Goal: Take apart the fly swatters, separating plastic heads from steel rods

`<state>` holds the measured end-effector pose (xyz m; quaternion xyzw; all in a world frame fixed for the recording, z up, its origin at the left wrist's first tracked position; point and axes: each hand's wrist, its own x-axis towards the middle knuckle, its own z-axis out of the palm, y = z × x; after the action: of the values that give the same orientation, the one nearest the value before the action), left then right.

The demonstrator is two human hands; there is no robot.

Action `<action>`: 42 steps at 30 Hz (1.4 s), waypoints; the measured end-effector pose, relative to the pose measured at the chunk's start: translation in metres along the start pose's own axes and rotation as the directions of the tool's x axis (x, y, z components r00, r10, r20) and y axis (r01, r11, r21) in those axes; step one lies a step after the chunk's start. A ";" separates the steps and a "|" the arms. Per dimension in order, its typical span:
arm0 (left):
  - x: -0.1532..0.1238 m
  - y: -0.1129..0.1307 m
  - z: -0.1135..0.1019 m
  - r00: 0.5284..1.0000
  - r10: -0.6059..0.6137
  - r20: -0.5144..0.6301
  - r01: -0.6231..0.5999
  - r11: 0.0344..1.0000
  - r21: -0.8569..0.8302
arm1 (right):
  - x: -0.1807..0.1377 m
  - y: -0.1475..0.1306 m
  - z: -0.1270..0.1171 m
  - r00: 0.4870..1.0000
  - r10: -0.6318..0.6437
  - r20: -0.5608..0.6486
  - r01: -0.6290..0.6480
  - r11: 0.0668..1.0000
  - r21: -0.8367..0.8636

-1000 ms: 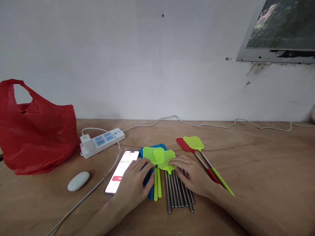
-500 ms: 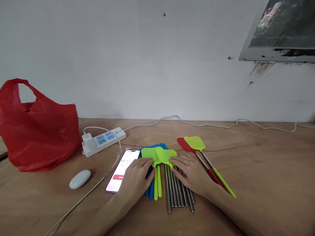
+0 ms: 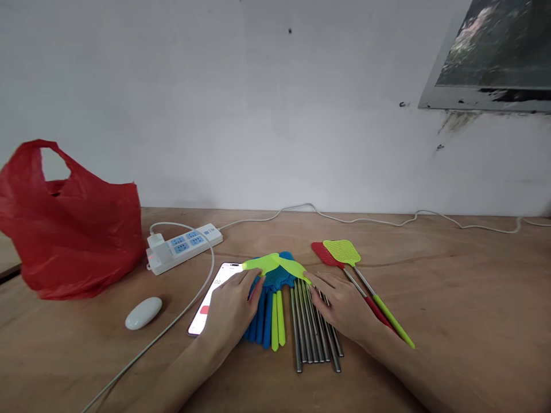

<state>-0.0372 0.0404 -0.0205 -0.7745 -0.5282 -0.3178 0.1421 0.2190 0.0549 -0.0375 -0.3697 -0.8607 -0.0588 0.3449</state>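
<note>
My left hand [image 3: 232,304] is closed, thumb and fingers pinching the near edge of a lime-green fly swatter head [image 3: 260,263]. Pinched likewise by my right hand [image 3: 344,301] is a second lime-green fly swatter head [image 3: 293,267]. Both heads are tilted, and their far ends overlap. Beneath them lies a pile of blue swatter heads [image 3: 278,279]. Several blue handles [image 3: 260,324] and two lime-green handles [image 3: 278,324] lie in a row between my hands. Several metal rods [image 3: 314,338] lie beside them, partly under my right hand.
A red and a lime-green swatter [image 3: 342,252] with shafts and handles lie at the right. Left of my left hand are a lit phone [image 3: 217,284], a white mouse [image 3: 143,313], a power strip [image 3: 185,246] with cables and a red plastic bag [image 3: 77,229].
The two lime-green heads have gone from lying flat to tilted up at their near edges, uncovering more of the blue heads. My fingers have closed on them.
</note>
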 end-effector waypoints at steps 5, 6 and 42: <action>0.001 -0.003 0.000 0.999 -0.021 -0.034 0.021 1.000 -0.009 | -0.001 0.003 0.000 0.998 0.045 -0.035 -0.048 0.995 -0.088; 0.001 -0.003 0.000 0.999 -0.019 -0.035 0.019 1.000 -0.015 | -0.001 0.003 0.001 0.999 0.033 -0.022 -0.035 0.996 -0.085; -0.005 0.006 -0.002 0.980 0.158 0.123 -0.122 0.958 -0.259 | 0.001 -0.007 -0.003 0.992 0.050 0.114 -0.055 0.998 0.037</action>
<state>-0.0340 0.0333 -0.0214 -0.8425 -0.4363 -0.3147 0.0275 0.2153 0.0491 -0.0330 -0.3880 -0.8698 -0.0117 0.3045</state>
